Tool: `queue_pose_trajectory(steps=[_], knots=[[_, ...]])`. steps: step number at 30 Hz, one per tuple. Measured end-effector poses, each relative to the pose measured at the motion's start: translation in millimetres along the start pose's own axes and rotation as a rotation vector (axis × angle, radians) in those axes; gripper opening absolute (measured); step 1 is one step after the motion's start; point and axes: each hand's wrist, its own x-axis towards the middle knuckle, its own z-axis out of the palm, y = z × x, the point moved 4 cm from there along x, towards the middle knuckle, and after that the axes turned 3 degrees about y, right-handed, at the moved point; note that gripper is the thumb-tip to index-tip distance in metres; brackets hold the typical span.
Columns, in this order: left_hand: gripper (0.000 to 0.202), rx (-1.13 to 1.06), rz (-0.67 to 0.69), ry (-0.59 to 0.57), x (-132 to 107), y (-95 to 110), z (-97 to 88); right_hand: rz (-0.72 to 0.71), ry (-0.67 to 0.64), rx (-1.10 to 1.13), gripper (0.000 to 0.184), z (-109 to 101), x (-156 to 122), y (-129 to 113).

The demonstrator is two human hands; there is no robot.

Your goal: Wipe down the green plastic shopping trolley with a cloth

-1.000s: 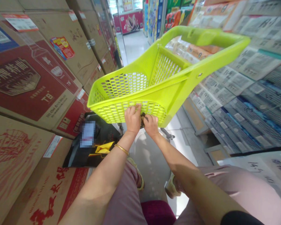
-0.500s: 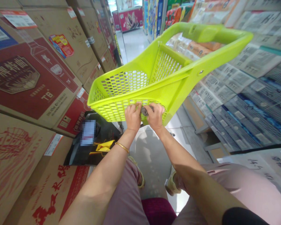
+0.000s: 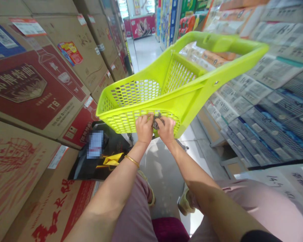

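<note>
In front of me stands a lime-green shopping basket cart (image 3: 192, 101) with mesh sides and a raised loop handle. Both hands meet against its near mesh side. Between them is a small, crumpled grey wad (image 3: 156, 124), its kind too small to make out. My right hand (image 3: 167, 127) is closed, thumb and fingers curled on the wad. Beside it, my left hand (image 3: 144, 127) is also closed, its thumb and forefinger at the wad's left edge. The hands partly cover both the wad and the lower mesh.
Stacked cartons (image 3: 35, 74) rise at my left. On a black bag or box (image 3: 78, 168) lie a phone-like blurred item (image 3: 95, 144) and a folded yellow piece (image 3: 112, 159). Packaged goods (image 3: 267, 124) line the right side. The tiled floor (image 3: 147, 50) runs ahead between them.
The cart and both hands sit slightly lower in view, as does the background. The grey wad shows a little more between my fingers. Both hands stay at the same mesh panel.
</note>
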Motion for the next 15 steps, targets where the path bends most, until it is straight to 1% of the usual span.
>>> queue_pose_trajectory(steps=[2,3,6,8,10,13,15], knots=[[0.031,0.001,0.006,0.013,0.2,0.3,-1.2,-0.051,-0.080,0.009,0.027,4.7,-14.7,-2.0],[0.031,0.005,0.012,0.020,0.0,0.5,-1.7,-0.069,-0.088,0.001,0.025,5.3,-19.5,-2.7],[0.030,0.028,0.050,0.056,-0.8,1.2,-3.2,-0.072,-0.040,-0.026,0.025,1.7,-19.5,-2.5],[0.029,0.034,0.079,0.088,-1.4,1.8,-4.2,-0.050,0.013,-0.018,0.027,-4.3,-7.0,-1.2],[0.029,0.036,0.097,0.107,-1.9,2.3,-4.8,-0.015,0.061,0.000,0.029,-12.0,12.7,0.9],[0.029,0.045,0.091,0.100,-1.9,2.8,-5.6,0.058,0.120,0.023,0.033,-23.2,45.8,4.7],[0.030,0.045,0.075,0.080,-1.6,3.5,-6.4,0.089,0.115,0.038,0.035,-26.3,62.2,5.9]])
